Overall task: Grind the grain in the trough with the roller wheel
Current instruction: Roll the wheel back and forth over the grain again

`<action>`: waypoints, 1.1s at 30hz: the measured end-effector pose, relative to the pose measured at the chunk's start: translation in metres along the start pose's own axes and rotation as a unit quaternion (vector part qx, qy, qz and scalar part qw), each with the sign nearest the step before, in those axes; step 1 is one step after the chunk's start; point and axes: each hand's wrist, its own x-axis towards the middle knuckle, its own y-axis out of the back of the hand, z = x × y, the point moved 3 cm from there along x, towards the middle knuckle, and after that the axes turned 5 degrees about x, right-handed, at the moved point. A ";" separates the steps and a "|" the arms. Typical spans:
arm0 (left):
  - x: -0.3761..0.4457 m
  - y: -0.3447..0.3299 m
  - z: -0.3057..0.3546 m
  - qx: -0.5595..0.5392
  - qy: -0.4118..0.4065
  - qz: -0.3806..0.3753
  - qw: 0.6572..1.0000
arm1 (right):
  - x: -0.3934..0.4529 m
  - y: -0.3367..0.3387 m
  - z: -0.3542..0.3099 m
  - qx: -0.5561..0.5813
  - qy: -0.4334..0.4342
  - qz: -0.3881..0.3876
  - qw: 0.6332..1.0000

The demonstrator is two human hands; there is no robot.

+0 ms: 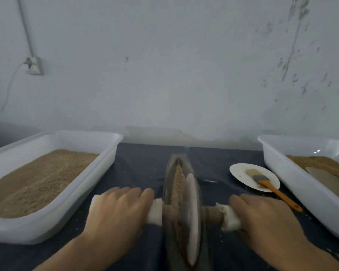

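Head view
Trough (167, 184): long, dark and boat-shaped, lying on the dark cloth (141, 165) and running away from the person, midway between the two hands.
Grain (178, 182): a tan strip along the trough's groove, mostly beyond the wheel.
Roller wheel (192, 216): pale disc standing on edge in the trough's near half, its axle crossing the trough.
Left hand (117, 210): curled over the white-wrapped left handle (155, 211), just left of the trough.
Right hand (262, 218): curled over the white-wrapped right handle (230, 219), just right of the trough.
Left tray (110, 151): white, filled with grain.
Right tray (272, 153): white, partly filled.
Plate (241, 171): carries an orange-handled brush (262, 180).
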 end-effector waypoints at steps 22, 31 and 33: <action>-0.005 0.008 -0.005 -0.043 -0.014 -0.029 0.999 | 0.009 -0.003 0.005 -0.008 0.000 -0.034 0.999; 0.082 -0.082 -0.037 0.060 0.139 -0.099 0.984 | 0.092 -0.066 0.035 -0.045 -0.112 -0.092 0.988; 0.091 -0.091 -0.041 0.058 0.147 -0.074 0.985 | 0.108 -0.073 0.037 -0.055 -0.124 -0.082 0.987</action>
